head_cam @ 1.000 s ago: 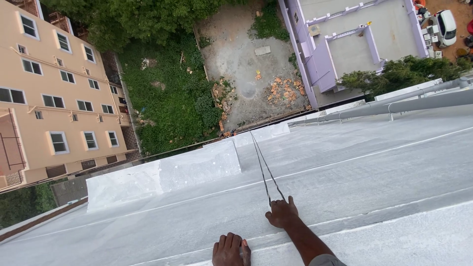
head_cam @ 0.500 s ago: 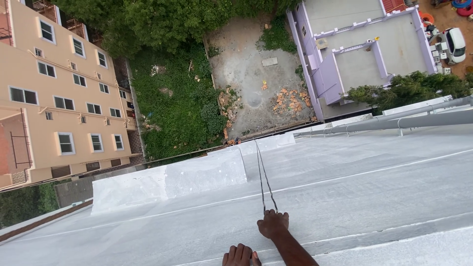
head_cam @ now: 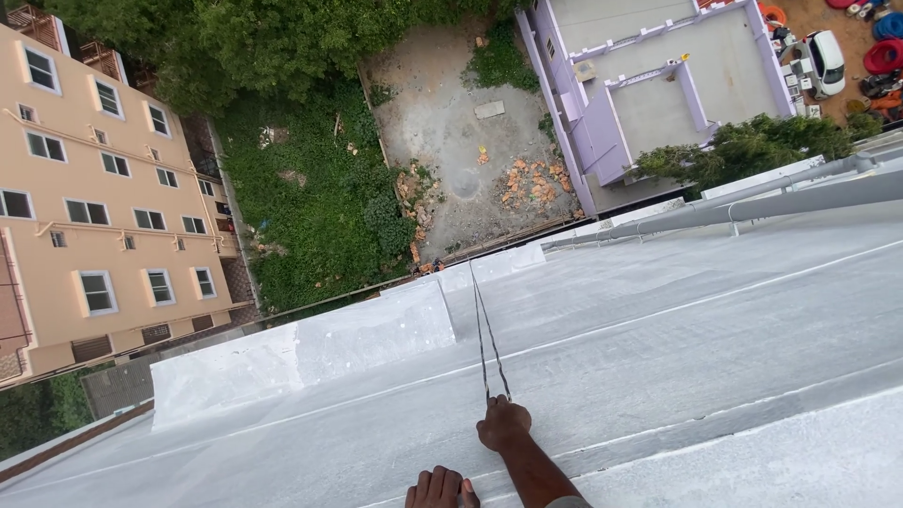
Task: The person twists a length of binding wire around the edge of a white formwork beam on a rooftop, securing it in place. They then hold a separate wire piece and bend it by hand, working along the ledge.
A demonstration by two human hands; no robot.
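Note:
I look straight down a tall white-painted wall [head_cam: 658,357]. My right hand [head_cam: 503,423] is closed on a thin dark doubled rope [head_cam: 484,329] that runs taut down the wall to a ledge far below. My left hand [head_cam: 440,487] lies flat against the wall at the bottom edge of the view, just left of my right forearm, fingers together and holding nothing; only its upper part shows. What hangs on the rope's lower end is hidden.
A white ledge block [head_cam: 301,348] juts out lower down the wall. Grey pipes [head_cam: 752,202] run along the wall on the right. Far below are a peach building [head_cam: 85,188], green plants [head_cam: 310,188], a bare yard with rubble [head_cam: 470,160] and a lilac-walled roof [head_cam: 658,85].
My right hand, still on the rope, has drifted a little left and lower in the view. The ground scene has shifted as my head moved. The left hand stays at the bottom edge.

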